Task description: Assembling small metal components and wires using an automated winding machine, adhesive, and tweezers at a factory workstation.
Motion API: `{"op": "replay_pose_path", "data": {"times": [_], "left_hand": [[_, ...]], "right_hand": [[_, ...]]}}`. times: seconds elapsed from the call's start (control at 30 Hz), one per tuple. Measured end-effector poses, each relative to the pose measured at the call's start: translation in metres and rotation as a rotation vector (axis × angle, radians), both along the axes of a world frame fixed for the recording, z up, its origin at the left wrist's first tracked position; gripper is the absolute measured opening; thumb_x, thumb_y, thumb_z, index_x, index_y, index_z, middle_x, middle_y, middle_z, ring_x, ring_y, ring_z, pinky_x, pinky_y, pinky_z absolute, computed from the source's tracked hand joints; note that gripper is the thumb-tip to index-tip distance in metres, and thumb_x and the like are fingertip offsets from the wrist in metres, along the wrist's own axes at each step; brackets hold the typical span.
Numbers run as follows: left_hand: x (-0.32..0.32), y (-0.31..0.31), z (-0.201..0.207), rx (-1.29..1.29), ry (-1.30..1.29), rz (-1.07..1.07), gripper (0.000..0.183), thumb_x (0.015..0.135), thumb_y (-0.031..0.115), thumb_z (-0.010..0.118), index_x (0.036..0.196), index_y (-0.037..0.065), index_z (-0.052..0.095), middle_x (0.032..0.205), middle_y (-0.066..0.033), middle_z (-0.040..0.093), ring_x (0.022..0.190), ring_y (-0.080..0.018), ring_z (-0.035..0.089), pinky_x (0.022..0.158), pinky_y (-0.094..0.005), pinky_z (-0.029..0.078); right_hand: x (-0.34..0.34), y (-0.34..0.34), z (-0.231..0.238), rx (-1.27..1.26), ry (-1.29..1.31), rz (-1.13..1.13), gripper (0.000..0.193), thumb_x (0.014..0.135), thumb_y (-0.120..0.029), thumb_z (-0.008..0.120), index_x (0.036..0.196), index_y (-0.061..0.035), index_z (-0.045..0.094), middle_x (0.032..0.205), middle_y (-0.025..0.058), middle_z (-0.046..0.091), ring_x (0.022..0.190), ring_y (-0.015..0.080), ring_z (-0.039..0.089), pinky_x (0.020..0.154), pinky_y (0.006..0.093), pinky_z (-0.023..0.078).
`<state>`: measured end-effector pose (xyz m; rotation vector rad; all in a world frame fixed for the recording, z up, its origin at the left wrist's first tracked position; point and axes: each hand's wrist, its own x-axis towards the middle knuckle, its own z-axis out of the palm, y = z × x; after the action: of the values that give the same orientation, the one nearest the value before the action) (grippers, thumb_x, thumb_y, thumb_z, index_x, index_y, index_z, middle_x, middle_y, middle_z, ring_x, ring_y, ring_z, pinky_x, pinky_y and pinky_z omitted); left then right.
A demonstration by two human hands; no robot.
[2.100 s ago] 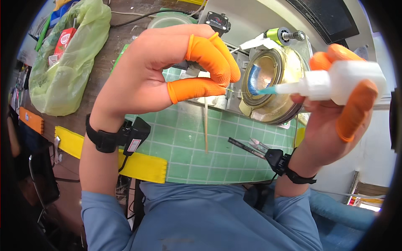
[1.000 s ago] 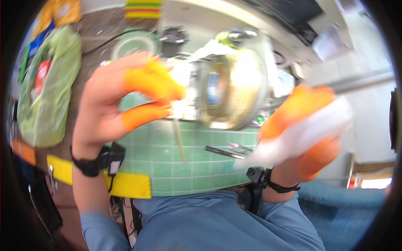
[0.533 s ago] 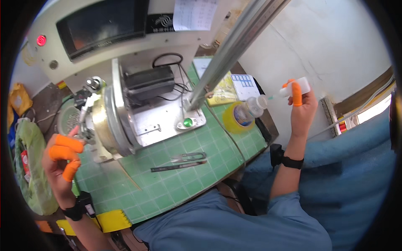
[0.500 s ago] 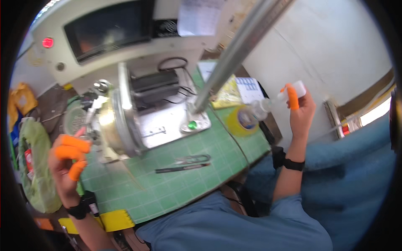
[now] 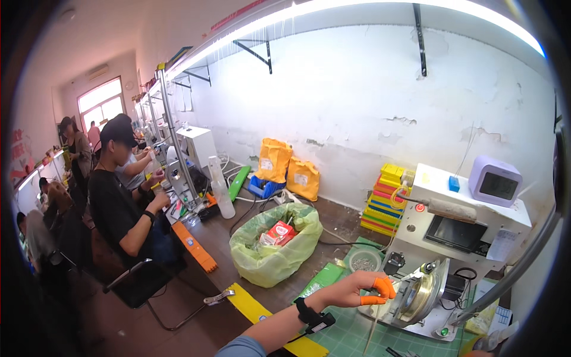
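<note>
My left hand (image 5: 352,290), with orange finger cots on thumb and fingers, reaches in at the lower right. Its fingers are curled together in front of a machine with a round metal wheel (image 5: 415,302); what they hold, if anything, I cannot make out. A thin tan strip (image 5: 371,333) hangs or lies just below the fingertips. Beside the hand is a round dish (image 5: 364,260) of small pieces. At the lower right rim, part of a clear bottle (image 5: 495,340) shows, blurred. My right hand is out of view.
A green plastic-lined bin (image 5: 273,265) with a red box stands left of the hand. Yellow rulers-like strips (image 5: 253,303), orange pouches (image 5: 275,160), stacked coloured trays (image 5: 383,205) and a white console (image 5: 431,184) surround it. A co-worker (image 5: 119,190) sits at far left.
The view has swung far left and up, showing the room and co-workers. My right hand, which held a small white bottle, has left the view. My left hand stays by the wheel.
</note>
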<state>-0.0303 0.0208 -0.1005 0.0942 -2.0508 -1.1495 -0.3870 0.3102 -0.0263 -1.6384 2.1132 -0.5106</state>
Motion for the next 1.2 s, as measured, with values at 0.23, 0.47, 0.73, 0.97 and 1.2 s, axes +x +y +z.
{"op": "replay_pose_path", "data": {"times": [0.23, 0.47, 0.73, 0.97, 1.2], "left_hand": [[0.001, -0.009, 0.005, 0.02, 0.007, -0.065, 0.008, 0.095, 0.005, 0.073, 0.099, 0.005, 0.067, 0.109, -0.008, 0.073, 0.106, -0.0252, 0.069, 0.118, -0.0496, 0.043], [-0.002, -0.004, -0.003, 0.019, 0.013, -0.038, 0.011, 0.092, 0.003, 0.075, 0.1, 0.004, 0.068, 0.109, -0.0083, 0.074, 0.105, -0.0257, 0.069, 0.114, -0.0489, 0.046], [0.002, -0.017, -0.001, -0.098, -0.018, 0.074, 0.016, 0.084, 0.0, 0.08, 0.096, 0.005, 0.072, 0.105, -0.0085, 0.077, 0.099, -0.0252, 0.072, 0.093, -0.0389, 0.055], [-0.007, -0.021, -0.002, -0.038, 0.012, 0.044, 0.013, 0.083, -0.001, 0.079, 0.089, 0.004, 0.068, 0.097, -0.0106, 0.076, 0.097, -0.0248, 0.072, 0.11, -0.0533, 0.05], [-0.007, -0.014, -0.009, -0.033, 0.098, 0.036, 0.013, 0.083, 0.001, 0.08, 0.088, 0.005, 0.068, 0.095, -0.0096, 0.075, 0.093, -0.0244, 0.072, 0.107, -0.0515, 0.053]], "right_hand": [[0.079, -0.021, -0.089, -0.046, 0.119, 0.162, 0.021, 0.086, -0.014, 0.078, 0.102, -0.003, 0.074, 0.096, 0.0195, 0.07, 0.086, 0.0414, 0.068, 0.076, 0.0478, 0.054], [0.079, -0.023, -0.087, 0.071, 0.096, 0.208, 0.02, 0.087, -0.01, 0.077, 0.102, -0.0007, 0.068, 0.096, 0.0201, 0.067, 0.088, 0.0402, 0.067, 0.076, 0.0473, 0.053], [0.096, -0.051, -0.089, 0.137, 0.169, 0.354, 0.029, 0.081, -0.009, 0.066, 0.109, -0.0039, 0.06, 0.1, 0.0213, 0.066, 0.09, 0.0428, 0.067, 0.081, 0.052, 0.053], [0.08, -0.081, 0.001, -0.301, -0.687, 0.36, 0.011, 0.074, 0.0, 0.077, 0.081, -0.0022, 0.069, 0.084, 0.0124, 0.066, 0.07, 0.0227, 0.064, 0.063, 0.0354, 0.054], [0.101, -0.138, 0.042, -0.644, -0.596, 0.431, 0.019, 0.086, -0.013, 0.075, 0.09, 0.0017, 0.063, 0.078, 0.0181, 0.059, 0.051, 0.0196, 0.063, 0.06, 0.0328, 0.062]]}}
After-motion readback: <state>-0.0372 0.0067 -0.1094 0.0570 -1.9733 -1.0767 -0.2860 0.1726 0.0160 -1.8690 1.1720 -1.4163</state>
